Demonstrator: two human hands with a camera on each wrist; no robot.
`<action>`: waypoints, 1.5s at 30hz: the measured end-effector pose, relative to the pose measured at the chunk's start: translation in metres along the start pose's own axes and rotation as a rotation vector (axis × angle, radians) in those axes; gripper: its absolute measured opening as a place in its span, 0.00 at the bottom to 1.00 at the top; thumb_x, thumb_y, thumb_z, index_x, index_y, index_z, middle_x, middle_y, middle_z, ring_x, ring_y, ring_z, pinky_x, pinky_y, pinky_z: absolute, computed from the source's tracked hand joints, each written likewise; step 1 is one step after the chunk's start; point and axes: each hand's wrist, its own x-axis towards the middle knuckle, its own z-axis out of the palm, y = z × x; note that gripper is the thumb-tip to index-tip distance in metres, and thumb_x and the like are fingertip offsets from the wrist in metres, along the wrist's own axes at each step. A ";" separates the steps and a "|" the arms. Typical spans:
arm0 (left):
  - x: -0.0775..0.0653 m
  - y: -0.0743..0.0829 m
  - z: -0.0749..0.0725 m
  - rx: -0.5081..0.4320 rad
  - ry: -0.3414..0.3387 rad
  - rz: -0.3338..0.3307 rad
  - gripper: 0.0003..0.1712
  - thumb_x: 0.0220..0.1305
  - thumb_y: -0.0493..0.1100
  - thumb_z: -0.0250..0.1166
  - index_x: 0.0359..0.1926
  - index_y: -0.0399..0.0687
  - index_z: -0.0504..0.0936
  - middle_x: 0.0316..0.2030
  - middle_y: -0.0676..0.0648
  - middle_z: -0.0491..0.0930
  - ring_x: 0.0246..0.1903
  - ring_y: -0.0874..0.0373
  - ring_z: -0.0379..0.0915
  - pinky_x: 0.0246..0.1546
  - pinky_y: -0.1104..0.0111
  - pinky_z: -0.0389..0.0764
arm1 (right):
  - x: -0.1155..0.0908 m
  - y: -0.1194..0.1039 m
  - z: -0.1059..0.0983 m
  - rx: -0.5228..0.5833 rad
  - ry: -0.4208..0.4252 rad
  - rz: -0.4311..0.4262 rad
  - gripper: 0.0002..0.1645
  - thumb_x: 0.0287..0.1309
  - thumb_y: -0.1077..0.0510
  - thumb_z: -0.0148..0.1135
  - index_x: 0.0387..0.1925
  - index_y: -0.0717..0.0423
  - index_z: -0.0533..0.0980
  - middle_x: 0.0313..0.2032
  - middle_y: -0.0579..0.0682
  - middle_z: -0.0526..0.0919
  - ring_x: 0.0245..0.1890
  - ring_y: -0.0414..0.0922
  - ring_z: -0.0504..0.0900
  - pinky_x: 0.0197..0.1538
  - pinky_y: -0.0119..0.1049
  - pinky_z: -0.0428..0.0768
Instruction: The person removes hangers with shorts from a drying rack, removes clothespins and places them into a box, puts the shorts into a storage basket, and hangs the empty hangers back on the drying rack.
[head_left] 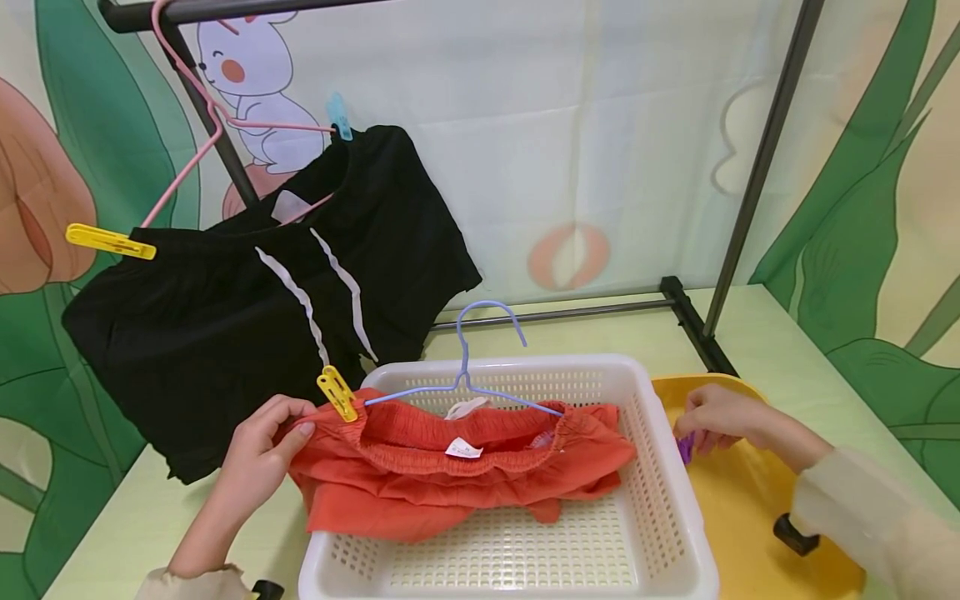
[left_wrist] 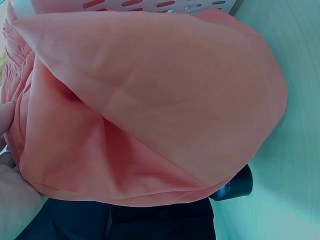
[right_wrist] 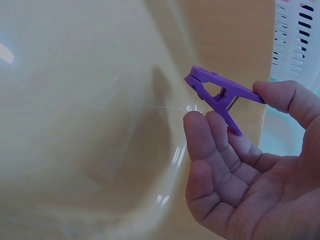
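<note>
Orange-red shorts [head_left: 450, 492] with an elastic waistband lie over a white perforated basket [head_left: 660, 492], a blue hanger [head_left: 464, 358] set inside the waist. A yellow clothespin [head_left: 337, 393] clips the waistband's left end to the hanger. My left hand [head_left: 258, 446] pinches the shorts' left edge beside that clip; in the left wrist view the orange cloth [left_wrist: 150, 100] hides most of the hand. Over a yellow tray [head_left: 750, 517], my right hand [head_left: 723, 418] holds a purple clothespin [right_wrist: 220, 92] by its handles between thumb and fingers.
Black shorts [head_left: 225, 333] hang at the left on a pink hanger [head_left: 180, 179], clipped by a yellow clothespin [head_left: 111, 241] and a blue clothespin [head_left: 339, 117]. A dark metal rack [head_left: 765, 158] stands behind the basket on the pale table [head_left: 600, 333].
</note>
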 end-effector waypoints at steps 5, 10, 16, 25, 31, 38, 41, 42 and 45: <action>0.000 0.000 0.000 0.000 0.001 0.002 0.07 0.55 0.30 0.57 0.34 0.43 0.76 0.30 0.54 0.71 0.29 0.70 0.63 0.27 0.80 0.69 | 0.002 0.000 0.002 0.010 -0.008 0.011 0.13 0.43 0.54 0.59 0.22 0.58 0.67 0.16 0.48 0.77 0.17 0.42 0.74 0.19 0.27 0.66; 0.001 0.001 0.000 0.003 0.004 0.007 0.06 0.55 0.30 0.57 0.34 0.43 0.77 0.30 0.54 0.71 0.29 0.70 0.63 0.27 0.81 0.69 | 0.004 0.001 0.003 0.015 -0.021 0.013 0.12 0.43 0.53 0.59 0.22 0.58 0.68 0.16 0.47 0.77 0.16 0.41 0.74 0.19 0.27 0.66; 0.001 0.000 0.000 0.006 0.001 0.002 0.06 0.56 0.31 0.57 0.34 0.43 0.77 0.30 0.54 0.71 0.29 0.70 0.63 0.27 0.80 0.69 | 0.007 0.004 0.004 0.018 -0.024 0.042 0.12 0.43 0.53 0.59 0.21 0.58 0.68 0.16 0.47 0.76 0.16 0.41 0.75 0.19 0.26 0.67; 0.001 0.000 0.000 0.001 0.004 0.007 0.06 0.56 0.30 0.56 0.34 0.42 0.77 0.30 0.53 0.71 0.28 0.70 0.63 0.27 0.80 0.69 | 0.011 0.006 0.005 0.033 -0.022 0.067 0.15 0.45 0.51 0.59 0.24 0.60 0.70 0.15 0.46 0.74 0.14 0.39 0.73 0.18 0.25 0.64; 0.001 -0.001 -0.001 -0.001 0.000 0.005 0.07 0.56 0.30 0.56 0.34 0.43 0.76 0.31 0.53 0.71 0.29 0.70 0.63 0.27 0.80 0.69 | 0.017 0.009 0.007 0.057 -0.005 0.097 0.19 0.46 0.49 0.60 0.29 0.62 0.69 0.16 0.47 0.74 0.14 0.40 0.73 0.18 0.25 0.65; 0.001 -0.002 0.000 -0.006 0.004 0.003 0.07 0.55 0.30 0.57 0.34 0.42 0.77 0.31 0.53 0.71 0.29 0.70 0.63 0.27 0.80 0.69 | 0.023 0.015 0.010 0.096 0.010 0.115 0.18 0.47 0.49 0.59 0.27 0.60 0.67 0.15 0.47 0.74 0.13 0.40 0.74 0.17 0.26 0.68; 0.001 -0.002 0.000 -0.004 0.005 0.003 0.07 0.55 0.30 0.57 0.34 0.42 0.77 0.31 0.54 0.71 0.29 0.70 0.63 0.27 0.80 0.69 | 0.025 0.018 0.012 0.107 0.011 0.119 0.19 0.48 0.48 0.59 0.27 0.60 0.67 0.14 0.47 0.74 0.12 0.40 0.74 0.17 0.26 0.69; 0.001 -0.003 0.001 -0.003 0.005 0.002 0.07 0.55 0.30 0.57 0.34 0.43 0.77 0.31 0.54 0.71 0.28 0.70 0.63 0.26 0.80 0.69 | 0.025 0.019 0.012 0.108 0.011 0.119 0.19 0.48 0.48 0.59 0.27 0.60 0.67 0.14 0.47 0.74 0.12 0.39 0.74 0.17 0.26 0.69; 0.001 -0.003 0.001 -0.002 0.007 0.002 0.07 0.55 0.30 0.58 0.34 0.42 0.77 0.30 0.54 0.71 0.28 0.70 0.63 0.27 0.80 0.69 | 0.026 0.021 0.014 0.106 0.013 0.113 0.19 0.49 0.48 0.58 0.27 0.60 0.68 0.13 0.46 0.74 0.11 0.39 0.74 0.16 0.25 0.68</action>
